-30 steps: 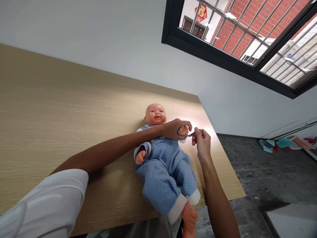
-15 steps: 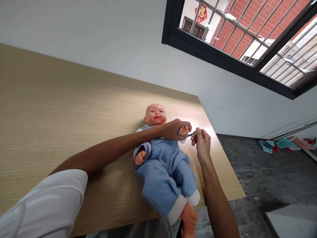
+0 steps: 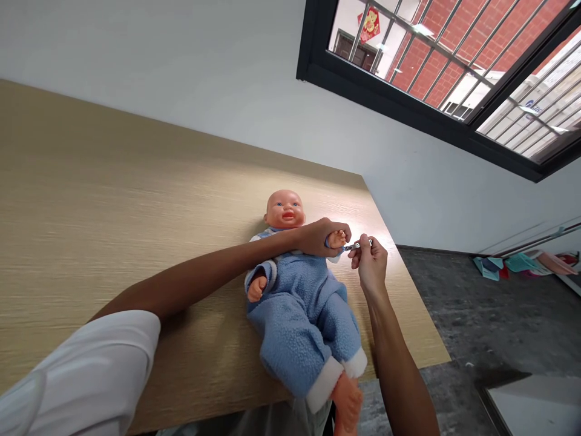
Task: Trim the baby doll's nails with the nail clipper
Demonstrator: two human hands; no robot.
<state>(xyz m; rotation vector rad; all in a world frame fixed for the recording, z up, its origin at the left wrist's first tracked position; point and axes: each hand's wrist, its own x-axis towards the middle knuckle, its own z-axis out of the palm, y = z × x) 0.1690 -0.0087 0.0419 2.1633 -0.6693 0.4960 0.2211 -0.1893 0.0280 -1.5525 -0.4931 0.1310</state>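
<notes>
A doll (image 3: 295, 297) lies face-up on a wood-grain table (image 3: 113, 200), its small hand (image 3: 336, 240) clasped by the left hand (image 3: 320, 237); the right hand (image 3: 373, 261) pinches a metal clipper (image 3: 351, 247). Beyond: white wall (image 3: 149, 60), barred window (image 3: 390, 98), red diamond sign (image 3: 369, 25), blue lettering (image 3: 531, 107) too small to read.

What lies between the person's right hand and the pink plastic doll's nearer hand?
Head view: the front end of a silvery metal clipper, held by the right hand.

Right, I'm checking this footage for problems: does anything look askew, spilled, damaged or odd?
No spill or damage shows. Slightly odd is how the doll lies on the table: its bare foot appears to reach past the near edge, where one might expect the whole doll on the top.
</notes>
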